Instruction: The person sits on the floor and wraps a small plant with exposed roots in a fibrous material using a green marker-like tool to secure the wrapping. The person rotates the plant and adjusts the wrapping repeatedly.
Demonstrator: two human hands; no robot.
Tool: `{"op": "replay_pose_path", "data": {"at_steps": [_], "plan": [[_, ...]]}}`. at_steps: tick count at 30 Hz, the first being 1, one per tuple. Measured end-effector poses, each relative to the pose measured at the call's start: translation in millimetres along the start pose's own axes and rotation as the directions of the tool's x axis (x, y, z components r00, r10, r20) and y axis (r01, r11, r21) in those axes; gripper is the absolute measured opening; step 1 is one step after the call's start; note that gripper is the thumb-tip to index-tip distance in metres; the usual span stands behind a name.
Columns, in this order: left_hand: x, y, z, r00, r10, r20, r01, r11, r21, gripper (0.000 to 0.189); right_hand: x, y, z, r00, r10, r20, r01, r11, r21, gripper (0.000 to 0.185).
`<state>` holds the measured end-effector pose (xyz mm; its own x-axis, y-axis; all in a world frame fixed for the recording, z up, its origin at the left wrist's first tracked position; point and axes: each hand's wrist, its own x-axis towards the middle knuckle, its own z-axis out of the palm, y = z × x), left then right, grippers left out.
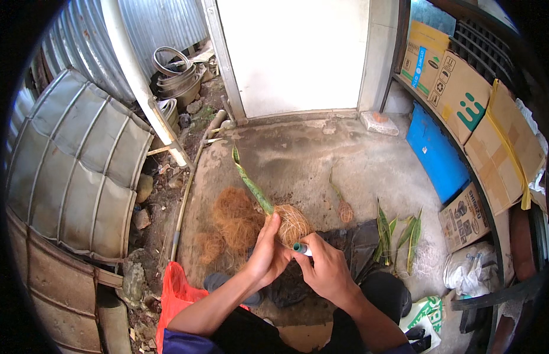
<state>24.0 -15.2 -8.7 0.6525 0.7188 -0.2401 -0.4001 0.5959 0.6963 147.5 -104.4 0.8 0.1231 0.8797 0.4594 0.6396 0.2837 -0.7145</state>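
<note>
My left hand (270,250) grips a round ball of coconut fibre (293,223) wound with pale thread. From the ball rises a snake plant leaf (254,188), tilted up and to the left. Close against the ball's near side, my right hand (325,265) pinches a small white thread spool (302,248) with a green end. Loose brown coconut fibre (236,217) lies on the floor left of the ball. Black plastic sheeting (363,241) spreads beneath and beyond my right hand. Further off rests a smaller wrapped ball (345,212) with a thin plant in it.
Several snake plant cuttings (382,234) lie on the right, beside tangled white string (427,259). A red plastic bag (179,283) is at my left. Cardboard boxes (460,90) fill a shelf on the right, above a blue panel (436,152). A pipe (183,205) edges the concrete floor.
</note>
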Motion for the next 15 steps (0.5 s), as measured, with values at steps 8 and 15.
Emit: {"op": "replay_pose_path", "data": {"at_steps": [8, 15], "plan": [[5, 5, -11, 0.982, -0.028, 0.186, 0.052, 0.991, -0.126, 0.053, 3, 6, 5, 0.998, 0.062, -0.008, -0.062, 0.997, 0.038, 0.025], [13, 4, -8, 0.995, 0.051, 0.086, -0.059, 0.994, 0.089, 0.051, 6, 7, -1, 0.995, 0.102, -0.014, -0.102, 0.995, 0.005, 0.021]]}}
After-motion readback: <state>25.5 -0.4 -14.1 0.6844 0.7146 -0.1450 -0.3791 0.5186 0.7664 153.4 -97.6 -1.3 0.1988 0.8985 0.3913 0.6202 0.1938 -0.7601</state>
